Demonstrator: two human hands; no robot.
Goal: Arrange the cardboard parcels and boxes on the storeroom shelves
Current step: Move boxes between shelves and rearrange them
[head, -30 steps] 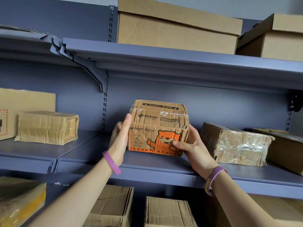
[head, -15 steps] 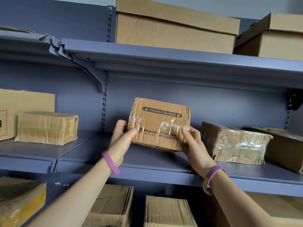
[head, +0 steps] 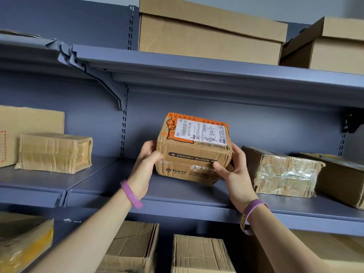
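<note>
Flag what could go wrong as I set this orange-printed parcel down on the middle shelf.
1. The orange-printed parcel is tilted and held only at its sides by the left grip and right grip. Its glossy tape could let it slip and drop onto the middle shelf.
2. The taped parcel sits close on the right, so the right grip may get pinched against it or nudge it when the load goes down.

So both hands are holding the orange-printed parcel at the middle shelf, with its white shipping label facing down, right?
Not quite. The white label faces up, on top of the parcel, as the head view shows. The left hand and right hand do hold it at the middle shelf.
</note>
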